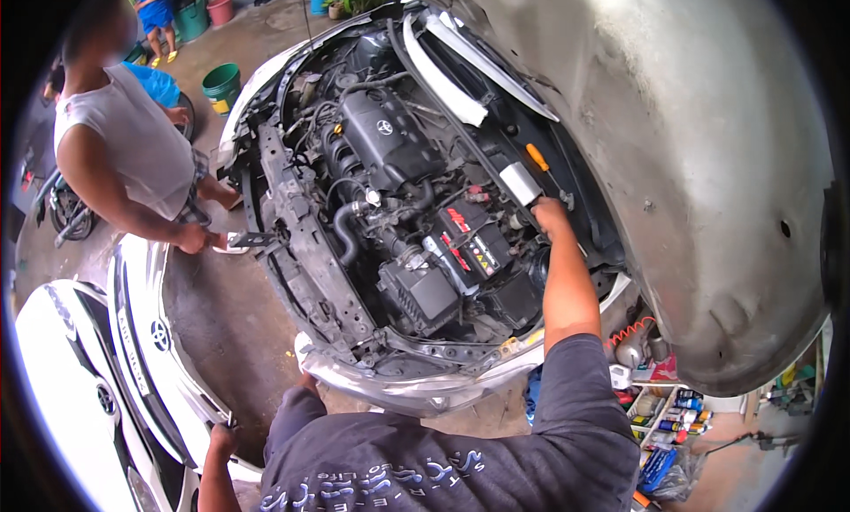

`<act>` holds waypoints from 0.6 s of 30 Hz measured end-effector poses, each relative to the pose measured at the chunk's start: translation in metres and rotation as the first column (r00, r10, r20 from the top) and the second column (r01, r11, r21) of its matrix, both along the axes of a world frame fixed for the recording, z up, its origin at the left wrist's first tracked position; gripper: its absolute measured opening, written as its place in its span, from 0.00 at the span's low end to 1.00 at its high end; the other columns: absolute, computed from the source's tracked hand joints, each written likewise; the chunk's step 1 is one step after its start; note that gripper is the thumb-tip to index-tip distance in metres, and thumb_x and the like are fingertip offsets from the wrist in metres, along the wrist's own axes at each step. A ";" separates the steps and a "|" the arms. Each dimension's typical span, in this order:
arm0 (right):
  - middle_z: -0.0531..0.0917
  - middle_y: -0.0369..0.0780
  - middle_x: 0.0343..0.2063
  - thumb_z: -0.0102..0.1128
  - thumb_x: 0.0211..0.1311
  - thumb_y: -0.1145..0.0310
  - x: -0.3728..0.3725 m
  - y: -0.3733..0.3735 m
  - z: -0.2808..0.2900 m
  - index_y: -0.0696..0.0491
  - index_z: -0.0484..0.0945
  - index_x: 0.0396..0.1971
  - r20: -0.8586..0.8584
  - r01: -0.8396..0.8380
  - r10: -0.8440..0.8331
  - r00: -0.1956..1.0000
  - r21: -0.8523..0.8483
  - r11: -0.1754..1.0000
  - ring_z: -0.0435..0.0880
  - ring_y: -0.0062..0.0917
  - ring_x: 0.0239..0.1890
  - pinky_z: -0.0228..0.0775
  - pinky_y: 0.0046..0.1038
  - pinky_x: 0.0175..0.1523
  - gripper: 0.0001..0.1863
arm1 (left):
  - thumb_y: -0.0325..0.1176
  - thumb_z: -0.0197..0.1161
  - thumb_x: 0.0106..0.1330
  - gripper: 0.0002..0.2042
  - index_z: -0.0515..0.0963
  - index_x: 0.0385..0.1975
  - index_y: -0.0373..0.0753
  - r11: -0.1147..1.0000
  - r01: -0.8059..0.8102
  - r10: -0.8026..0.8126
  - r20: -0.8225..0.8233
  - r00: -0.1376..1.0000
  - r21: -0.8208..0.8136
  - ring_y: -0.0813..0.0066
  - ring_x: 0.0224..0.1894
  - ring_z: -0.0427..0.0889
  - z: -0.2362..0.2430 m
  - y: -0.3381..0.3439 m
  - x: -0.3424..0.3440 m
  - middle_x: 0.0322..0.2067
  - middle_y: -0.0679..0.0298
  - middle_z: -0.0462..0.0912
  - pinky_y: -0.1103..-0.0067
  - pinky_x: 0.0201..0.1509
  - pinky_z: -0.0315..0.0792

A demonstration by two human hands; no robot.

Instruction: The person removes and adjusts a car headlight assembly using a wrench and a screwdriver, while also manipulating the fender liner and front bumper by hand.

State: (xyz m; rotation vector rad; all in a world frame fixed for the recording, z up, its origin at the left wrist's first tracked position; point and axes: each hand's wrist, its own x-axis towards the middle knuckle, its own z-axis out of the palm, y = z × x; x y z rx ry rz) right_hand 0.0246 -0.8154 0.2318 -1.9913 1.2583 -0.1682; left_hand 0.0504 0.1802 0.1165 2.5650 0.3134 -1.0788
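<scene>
My right hand [549, 216] reaches into the open engine bay of a white car, fingers curled beside a silver cylinder [519, 182]; what they hold is unclear. An orange-handled tool [537, 156] lies just beyond, in the black cowl. A black engine cover [376, 140] and battery [469, 242] sit left of my arm. My left hand [306, 376] is mostly hidden at the car's front edge, below a translucent strip [416, 388]. The raised hood [708, 158] fills the right side.
A person in a white tank top [124, 158] stands left, a hand on the front frame. Another hand [221, 439] grips detached white bumpers [142, 335] at lower left. Buckets [221, 87] and a person in blue [155, 7] are behind. A crowded shelf [673, 415] stands at lower right.
</scene>
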 end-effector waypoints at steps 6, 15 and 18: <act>0.88 0.44 0.34 0.56 0.57 0.74 0.024 -0.001 -0.035 0.53 0.86 0.51 -0.043 0.001 -0.008 0.999 -0.166 0.986 0.84 0.35 0.26 0.75 0.39 0.30 0.21 | 0.38 0.72 0.63 0.17 0.84 0.45 0.31 0.996 -0.020 0.017 0.031 0.999 0.092 0.55 0.42 0.88 0.013 0.015 -0.007 0.38 0.46 0.88 0.65 0.47 0.78; 0.87 0.50 0.42 0.63 0.59 0.63 -0.074 -0.059 -0.057 0.53 0.89 0.36 -0.300 -0.147 -0.138 0.944 -0.756 0.638 0.86 0.48 0.47 0.78 0.44 0.54 0.12 | 0.37 0.72 0.62 0.15 0.83 0.39 0.30 0.998 -0.061 0.062 -0.052 0.997 0.012 0.66 0.33 0.83 -0.011 0.012 -0.021 0.31 0.55 0.86 0.68 0.39 0.76; 0.88 0.49 0.42 0.65 0.59 0.62 -0.109 -0.023 -0.048 0.50 0.89 0.37 -0.322 0.034 -0.310 0.895 -0.641 0.766 0.87 0.47 0.48 0.78 0.43 0.55 0.11 | 0.38 0.73 0.62 0.16 0.82 0.40 0.32 1.000 0.002 -0.001 -0.047 0.999 0.014 0.70 0.28 0.83 -0.013 0.008 -0.020 0.28 0.58 0.85 0.69 0.32 0.76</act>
